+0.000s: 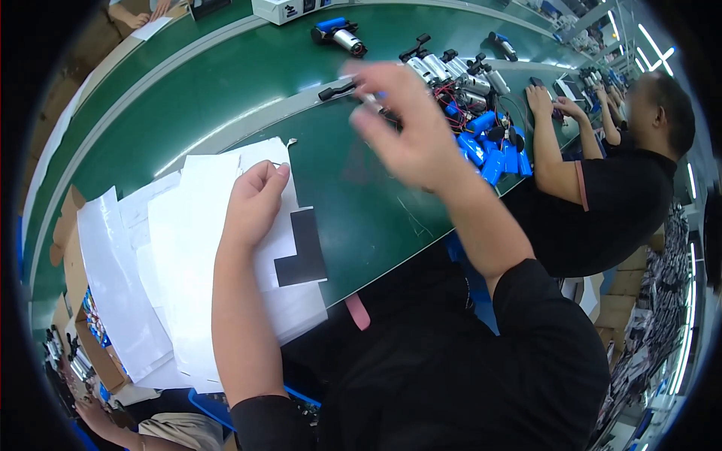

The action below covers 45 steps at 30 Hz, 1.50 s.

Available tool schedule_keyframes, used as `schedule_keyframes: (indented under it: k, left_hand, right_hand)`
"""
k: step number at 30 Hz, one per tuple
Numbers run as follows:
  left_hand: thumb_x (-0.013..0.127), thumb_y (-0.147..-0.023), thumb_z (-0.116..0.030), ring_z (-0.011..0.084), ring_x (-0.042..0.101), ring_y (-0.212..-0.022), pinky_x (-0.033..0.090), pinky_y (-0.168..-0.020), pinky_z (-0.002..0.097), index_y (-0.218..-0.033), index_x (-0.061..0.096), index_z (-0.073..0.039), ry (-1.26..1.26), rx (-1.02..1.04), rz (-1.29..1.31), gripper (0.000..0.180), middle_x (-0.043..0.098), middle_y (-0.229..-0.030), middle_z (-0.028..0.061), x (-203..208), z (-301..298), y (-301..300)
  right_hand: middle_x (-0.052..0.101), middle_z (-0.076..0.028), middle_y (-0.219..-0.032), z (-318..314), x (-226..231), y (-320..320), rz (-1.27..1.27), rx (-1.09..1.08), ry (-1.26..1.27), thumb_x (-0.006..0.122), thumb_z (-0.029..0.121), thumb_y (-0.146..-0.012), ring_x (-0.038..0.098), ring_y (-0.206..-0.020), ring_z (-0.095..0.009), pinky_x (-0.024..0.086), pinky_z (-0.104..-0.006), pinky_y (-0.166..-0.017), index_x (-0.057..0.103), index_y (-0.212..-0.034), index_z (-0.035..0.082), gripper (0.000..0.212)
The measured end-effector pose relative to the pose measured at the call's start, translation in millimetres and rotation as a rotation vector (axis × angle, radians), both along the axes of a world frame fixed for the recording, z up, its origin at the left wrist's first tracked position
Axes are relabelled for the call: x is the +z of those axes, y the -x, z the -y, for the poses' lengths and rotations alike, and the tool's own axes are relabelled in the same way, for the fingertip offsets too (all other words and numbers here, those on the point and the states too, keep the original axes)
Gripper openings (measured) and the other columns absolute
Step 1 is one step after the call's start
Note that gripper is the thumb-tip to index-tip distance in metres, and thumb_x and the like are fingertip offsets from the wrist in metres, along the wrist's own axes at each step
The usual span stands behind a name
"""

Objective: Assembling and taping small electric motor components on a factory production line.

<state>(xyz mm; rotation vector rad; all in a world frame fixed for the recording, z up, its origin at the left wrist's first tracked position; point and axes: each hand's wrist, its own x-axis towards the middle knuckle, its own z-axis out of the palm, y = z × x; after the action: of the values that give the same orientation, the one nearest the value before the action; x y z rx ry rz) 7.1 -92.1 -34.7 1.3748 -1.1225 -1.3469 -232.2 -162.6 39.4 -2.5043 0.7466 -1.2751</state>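
Observation:
Over the stacked white sheets (188, 248), my left hand (258, 201) is closed in a pinch. A tiny dark edge shows at its fingertips, too small to name. My right hand (410, 124) is raised beyond it, blurred by motion, with thumb and forefinger apart. Behind those fingers, partly hidden, lies a part with a black stalk (335, 91) and a bit of silver. To the right of this hand is a heap of silver cylindrical motors (472, 101) with wires, and blue wrapped cylinders (492, 161). An L-shaped black patch (304, 244) shows at the sheets' right edge.
Beyond the green table (361, 248) runs a green belt (248, 68) carrying a blue-and-silver motor assembly (340, 36) and a white box (289, 7). A co-worker (602, 169) sits to the right. An open carton (98, 346) stands at the left. A pink strip (358, 312) hangs at the near edge.

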Motion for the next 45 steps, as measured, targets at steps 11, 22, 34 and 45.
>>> schedule_keyframes:
  k: [11, 22, 34, 45]
  left_hand:
    - [0.062, -0.095, -0.026, 0.0091, 0.034, -0.061, 0.032, -0.055, 0.0283, -0.067, 0.042, -0.005, 0.276, 0.142, 0.345, 0.040, 0.039, -0.060, -0.0028, -11, 4, 8]
    - [0.062, -0.095, -0.027, 0.0108, 0.036, -0.060, 0.033, -0.056, 0.0294, -0.069, 0.043, -0.003, 0.264, 0.136, 0.378, 0.040, 0.041, -0.059, -0.0001, -7, 3, 7]
    - [0.060, -0.097, -0.028, 0.0086, 0.033, -0.063, 0.031, -0.057, 0.0279, -0.069, 0.042, -0.005, 0.246, 0.117, 0.397, 0.041, 0.037, -0.063, -0.0033, -6, 5, 11]
    - [0.059, -0.098, -0.025, 0.0082, 0.038, -0.062, 0.033, -0.056, 0.0271, -0.073, 0.046, -0.004, 0.279, 0.125, 0.419, 0.035, 0.043, -0.064, -0.0024, -7, 1, 9]
  right_hand:
    - [0.059, -0.020, -0.118, 77, -18, 3, -0.851, -0.712, -0.175, 0.071, 0.038, -0.085, 0.066, -0.096, -0.033, 0.054, -0.0427, -0.081, 0.026, -0.152, 0.011, 0.085]
    - [0.053, -0.024, -0.127, 56, 46, 84, 0.682, 0.045, -0.094, 0.049, -0.007, -0.092, 0.065, -0.103, -0.036, 0.060, -0.0442, -0.085, 0.010, -0.149, 0.009, 0.071]
    - [0.056, -0.014, -0.123, 126, 202, 132, 0.601, -0.210, 0.509, 0.049, -0.008, -0.091, 0.064, -0.089, -0.019, 0.053, -0.0289, -0.075, 0.027, -0.149, 0.005, 0.063]
    - [0.053, -0.015, -0.119, 108, 180, 27, 0.438, 0.054, 0.110, 0.047, -0.007, -0.090, 0.066, -0.087, -0.020, 0.056, -0.0288, -0.073, 0.024, -0.150, 0.008, 0.066]
